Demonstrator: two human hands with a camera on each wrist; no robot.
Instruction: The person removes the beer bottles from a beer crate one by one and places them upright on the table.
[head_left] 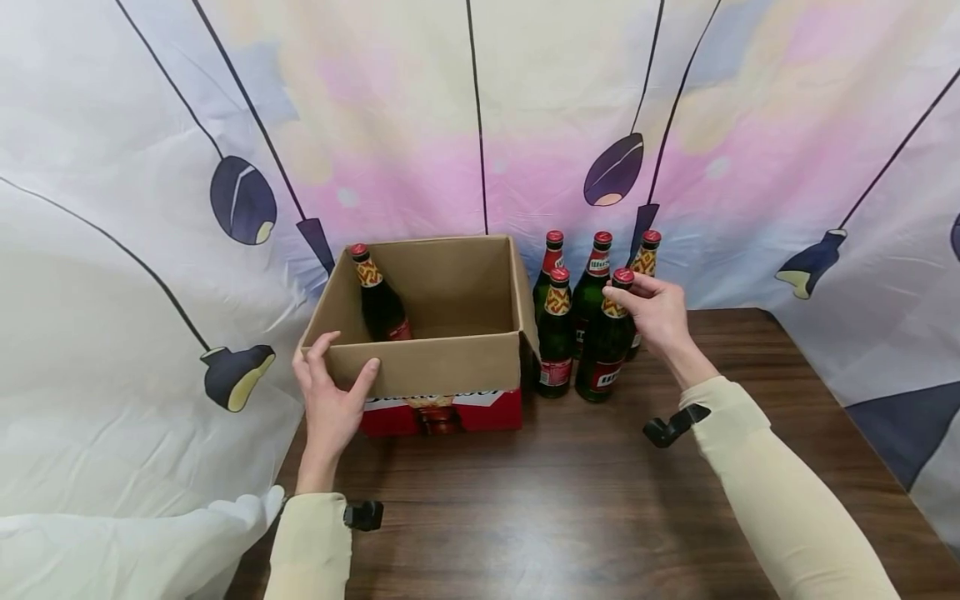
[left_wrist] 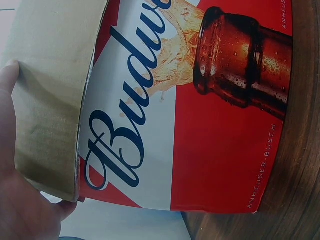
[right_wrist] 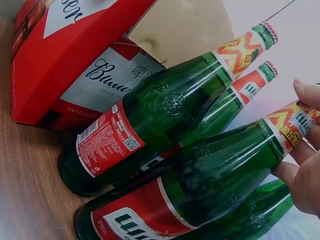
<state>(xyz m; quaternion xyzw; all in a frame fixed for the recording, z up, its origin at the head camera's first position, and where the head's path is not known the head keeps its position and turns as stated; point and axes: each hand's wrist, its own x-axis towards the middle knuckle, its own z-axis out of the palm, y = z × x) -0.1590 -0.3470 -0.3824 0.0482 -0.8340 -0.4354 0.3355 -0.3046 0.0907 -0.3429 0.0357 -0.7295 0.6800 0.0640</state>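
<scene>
An open-topped red cardboard box (head_left: 450, 414) with Budweiser print and brown flaps folded outward stands on the table. My left hand (head_left: 330, 408) grips its front left corner, thumb on the front flap (left_wrist: 52, 110). Inside the box, a green beer bottle (head_left: 381, 304) leans toward the left wall. To the right of the box, several green beer bottles with red caps stand close together. My right hand (head_left: 660, 317) pinches the neck of the front right beer bottle (head_left: 603, 358). Beside it, nearer the box, is another beer bottle (right_wrist: 175, 105).
The brown wooden table (head_left: 510, 508) reaches toward me and to the right. A patterned curtain (head_left: 420, 108) hangs right behind the box and bottles. White cloth (head_left: 135, 550) lies at the lower left.
</scene>
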